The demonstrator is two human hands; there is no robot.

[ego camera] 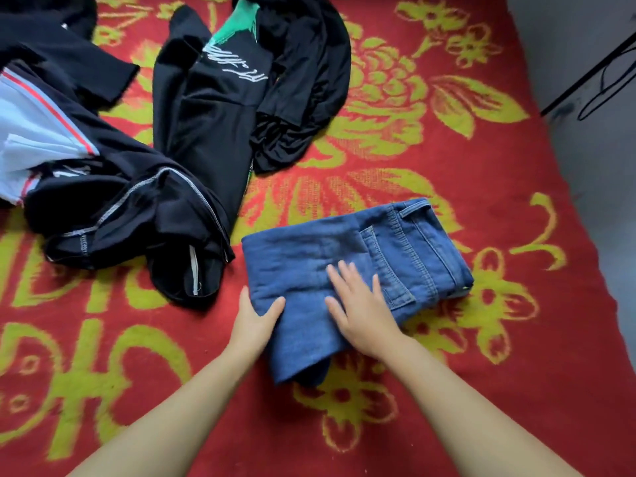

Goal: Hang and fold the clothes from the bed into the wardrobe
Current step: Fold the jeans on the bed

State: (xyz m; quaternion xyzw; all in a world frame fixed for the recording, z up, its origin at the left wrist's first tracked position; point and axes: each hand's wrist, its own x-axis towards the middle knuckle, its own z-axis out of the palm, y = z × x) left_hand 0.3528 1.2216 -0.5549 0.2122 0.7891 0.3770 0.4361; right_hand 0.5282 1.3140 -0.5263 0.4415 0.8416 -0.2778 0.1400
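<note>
- So far only the jeans (344,270) look folded: they lie as a compact denim block on the bed (481,390), just right of centre, and none of the clothes has reached the wardrobe, which is out of view.
- The left hand (256,318) pinches the near-left edge of the denim, thumb on top and fingers hidden beneath; the right hand (361,311) lies flat on the block, fingers spread, pressing it down.
- Judged from this, the fold is being finished or the block is about to be lifted.
- At 10 o'clock, just beside the jeans, a black garment with grey stitching (137,218) lies crumpled, unfolded.
- Further, at 12 o'clock, a black shirt with white lettering (213,108) sprawls open; at 9 o'clock a pale blue garment (31,132) sits under dark cloth.
- At 2 o'clock, off the bed, a dark cable (602,87) hangs, well apart from everything.
</note>
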